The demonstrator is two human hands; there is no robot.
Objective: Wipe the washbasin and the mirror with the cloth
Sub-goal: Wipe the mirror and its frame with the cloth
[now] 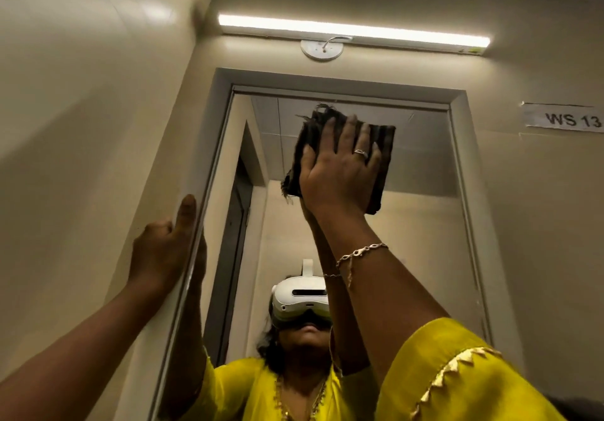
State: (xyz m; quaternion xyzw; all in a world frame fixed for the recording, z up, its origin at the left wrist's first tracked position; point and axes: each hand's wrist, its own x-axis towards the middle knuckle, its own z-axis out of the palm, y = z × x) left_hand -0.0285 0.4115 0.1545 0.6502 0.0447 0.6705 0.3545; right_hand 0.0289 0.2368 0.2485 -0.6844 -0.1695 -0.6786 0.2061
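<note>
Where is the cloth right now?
Head view, centre-right: the dark cloth is pressed flat against the upper mirror under the right hand, below the strip light.

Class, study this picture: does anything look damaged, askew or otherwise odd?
The dark cloth, pressed flat against the mirror by the right hand, is frayed: loose threads stick out at its top corner and along its lower left edge. Nothing else stands out.

Both arms are raised. The right hand (340, 172) is pressed flat on the cloth (384, 146), fingers (351, 133) straight and spread. The left hand (163, 250) is held lower, against the mirror frame (209, 159), thumb up.
</note>
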